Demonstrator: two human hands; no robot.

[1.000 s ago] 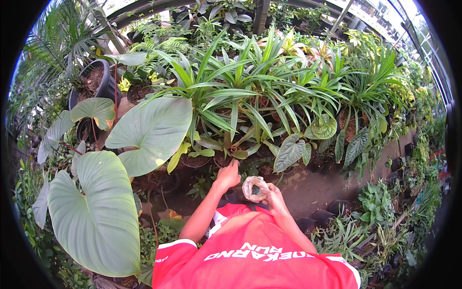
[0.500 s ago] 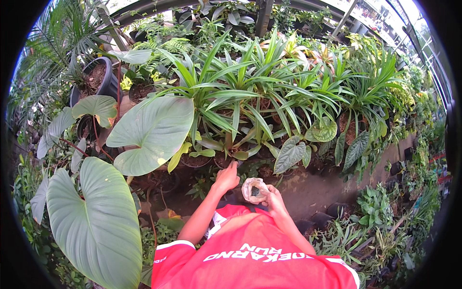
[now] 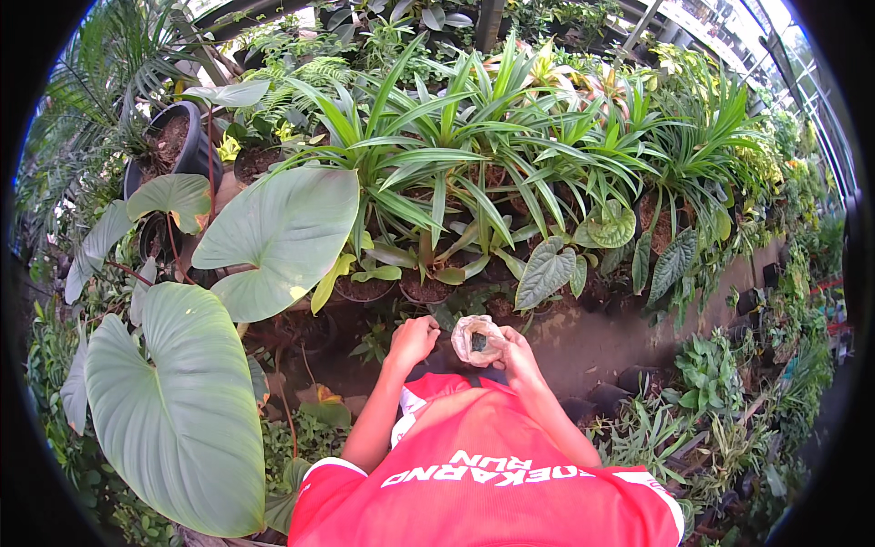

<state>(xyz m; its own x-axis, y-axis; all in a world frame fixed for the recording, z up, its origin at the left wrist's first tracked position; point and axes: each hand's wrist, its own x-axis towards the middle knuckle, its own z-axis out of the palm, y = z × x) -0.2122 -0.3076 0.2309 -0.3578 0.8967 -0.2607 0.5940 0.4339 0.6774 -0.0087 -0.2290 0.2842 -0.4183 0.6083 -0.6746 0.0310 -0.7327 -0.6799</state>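
Observation:
My right hand [image 3: 519, 358] grips the side of a small crumpled clear plastic bag [image 3: 467, 350] in front of my body. The bag's mouth faces up and shows dark, greenish contents [image 3: 478, 342]. Left of the bag, a short gap away, my left hand [image 3: 413, 341] has its fingers curled together. Whether anything small is between them cannot be made out. Just beyond the left hand stands a pot of soil [image 3: 427, 290] with a short-stemmed, broad-leaved plant [image 3: 426, 253].
Large heart-shaped leaves [image 3: 178, 401] fill the left side, near my left arm. Strap-leaved plants [image 3: 456, 155] spread across the far row, with a dark quilted leaf [image 3: 545, 273] hanging from its front. A tilted black pot [image 3: 193, 150] stands far left. Low plants [image 3: 706, 387] grow at right.
My left hand has drawn back from the potted plant toward me, close to the bag. The right hand still holds the bag, and the view has shifted slightly.

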